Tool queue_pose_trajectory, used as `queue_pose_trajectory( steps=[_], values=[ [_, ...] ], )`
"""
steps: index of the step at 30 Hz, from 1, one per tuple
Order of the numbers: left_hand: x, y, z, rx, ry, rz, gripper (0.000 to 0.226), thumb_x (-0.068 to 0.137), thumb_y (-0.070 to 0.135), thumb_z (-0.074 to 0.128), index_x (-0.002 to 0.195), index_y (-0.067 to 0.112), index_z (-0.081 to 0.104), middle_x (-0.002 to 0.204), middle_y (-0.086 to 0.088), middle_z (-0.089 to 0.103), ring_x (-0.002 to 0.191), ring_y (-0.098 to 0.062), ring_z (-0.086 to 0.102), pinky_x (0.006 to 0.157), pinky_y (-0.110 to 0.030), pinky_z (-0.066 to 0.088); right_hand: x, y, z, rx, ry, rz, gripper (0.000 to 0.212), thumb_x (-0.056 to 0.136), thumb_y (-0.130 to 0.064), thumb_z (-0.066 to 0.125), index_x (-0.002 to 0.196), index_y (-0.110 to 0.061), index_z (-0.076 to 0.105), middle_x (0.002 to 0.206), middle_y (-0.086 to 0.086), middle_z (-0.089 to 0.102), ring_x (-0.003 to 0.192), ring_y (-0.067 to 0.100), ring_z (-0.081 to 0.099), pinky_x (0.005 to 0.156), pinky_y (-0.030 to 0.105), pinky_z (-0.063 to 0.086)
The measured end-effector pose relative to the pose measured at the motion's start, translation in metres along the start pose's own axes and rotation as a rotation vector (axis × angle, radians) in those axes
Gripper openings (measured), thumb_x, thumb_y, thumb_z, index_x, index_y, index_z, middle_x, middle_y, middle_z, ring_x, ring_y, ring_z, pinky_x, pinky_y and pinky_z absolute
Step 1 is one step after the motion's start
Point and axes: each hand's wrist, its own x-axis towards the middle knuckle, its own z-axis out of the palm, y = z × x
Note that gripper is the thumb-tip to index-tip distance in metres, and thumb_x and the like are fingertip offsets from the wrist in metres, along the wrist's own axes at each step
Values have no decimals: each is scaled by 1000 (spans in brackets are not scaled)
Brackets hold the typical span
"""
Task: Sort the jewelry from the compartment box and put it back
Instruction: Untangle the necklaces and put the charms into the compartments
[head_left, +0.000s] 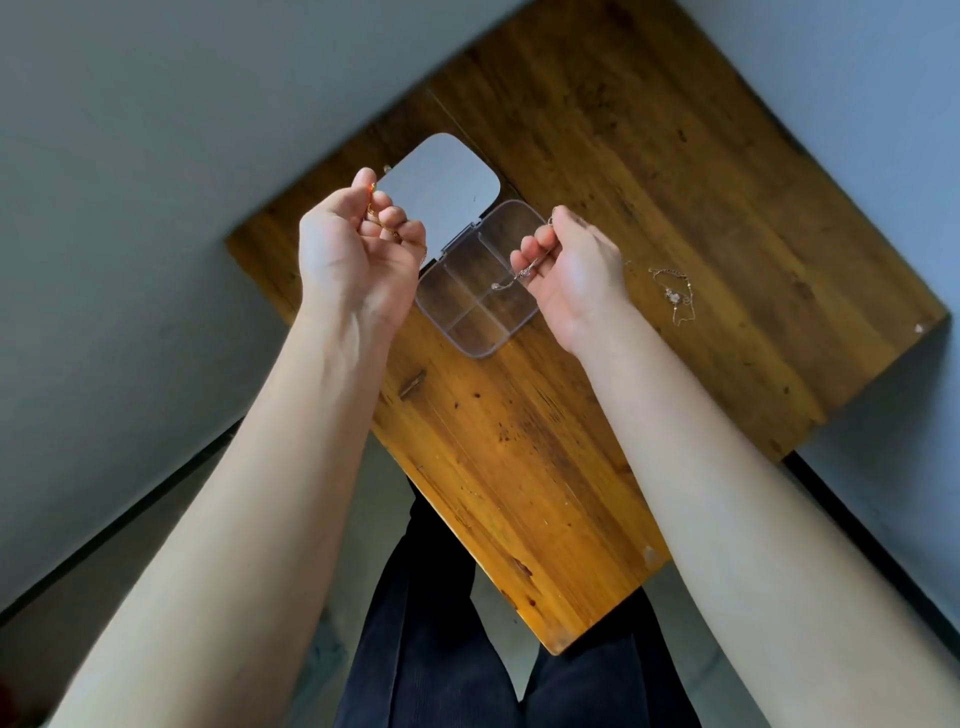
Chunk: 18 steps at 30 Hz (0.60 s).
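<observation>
A clear plastic compartment box (475, 332) lies open on the wooden table (649, 197), its lid (441, 182) folded back to the far left. Its visible compartments look empty. My left hand (353, 249) is held above the box's left side, fingers curled around a gold chain (375, 218). To the right of the box, my right hand (571, 270) pinches a thin silver chain (511, 278) that dangles over the compartments. Another silver chain with small charms (675, 296) lies on the table right of my right hand.
The table is narrow, with its edges close on the left and right. Grey walls surround it. My dark trousers (441, 649) show below the near table edge. A dark knot (413, 384) marks the wood near the box.
</observation>
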Motion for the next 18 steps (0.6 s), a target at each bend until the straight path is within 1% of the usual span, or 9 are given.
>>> queue_pose_trajectory(
  steps=[3, 5, 7, 8, 10, 13, 15, 16, 18],
  values=[
    [6, 0, -1, -6, 6, 4, 28, 95, 0, 43, 118, 3, 60, 65, -4, 51, 48, -9, 46, 51, -21, 39, 1, -2, -1, -67, -1, -32, 23, 105, -26, 50, 112, -5, 58, 85, 9, 62, 68, 13, 65, 86, 35, 61],
    [10, -2, -3, 21, 27, 10, 27, 95, 0, 44, 116, 3, 61, 65, -4, 52, 48, -9, 46, 52, -21, 39, 5, 1, -2, -88, 28, -9, 25, 105, -26, 50, 118, -6, 59, 85, 7, 62, 71, 14, 65, 84, 33, 61],
    [16, -6, -4, 49, 47, 11, 24, 94, 1, 46, 113, 4, 62, 65, -4, 51, 48, -9, 46, 51, -21, 39, 11, 5, -3, -89, 57, 35, 23, 105, -25, 51, 121, -9, 59, 86, 6, 63, 75, 15, 66, 80, 29, 62],
    [19, -9, -4, 69, 61, 12, 23, 94, 1, 46, 111, 4, 62, 66, -3, 51, 48, -9, 46, 51, -21, 40, 15, 8, -3, -107, 67, 56, 22, 105, -23, 52, 121, -12, 59, 88, 6, 64, 79, 15, 67, 80, 29, 62],
    [26, -14, -6, 137, 102, 15, 17, 93, 3, 49, 105, 4, 61, 69, -3, 50, 50, -9, 46, 51, -21, 40, 24, 14, -4, -186, 76, 77, 20, 104, -18, 51, 122, -15, 59, 95, 6, 66, 88, 16, 69, 87, 32, 60],
    [39, -24, -10, 214, 155, 8, 13, 93, 5, 53, 102, 5, 62, 70, -4, 53, 56, -11, 51, 54, -23, 46, 36, 19, -2, -326, 34, 27, 22, 103, -10, 50, 120, -19, 60, 105, 5, 68, 98, 16, 70, 92, 35, 59],
    [49, -31, -15, 293, 184, 19, 13, 94, 8, 56, 104, 5, 63, 75, -5, 60, 64, -14, 61, 62, -25, 55, 40, 21, -2, -451, -12, -28, 23, 103, -8, 49, 117, -20, 62, 107, 2, 69, 101, 14, 69, 93, 36, 58],
    [53, -35, -19, 358, 197, 22, 16, 94, 10, 58, 109, 6, 63, 81, -6, 64, 71, -16, 67, 70, -27, 59, 41, 23, -3, -546, -38, -52, 25, 103, -6, 48, 116, -20, 63, 109, 0, 69, 103, 13, 67, 95, 37, 57],
    [59, -43, -29, 531, 221, 16, 20, 94, 13, 62, 114, 10, 63, 94, -7, 71, 85, -19, 73, 83, -33, 61, 43, 27, -8, -788, -81, -93, 28, 102, -6, 46, 120, -18, 65, 118, 2, 69, 111, 17, 64, 96, 35, 54]
  ],
)
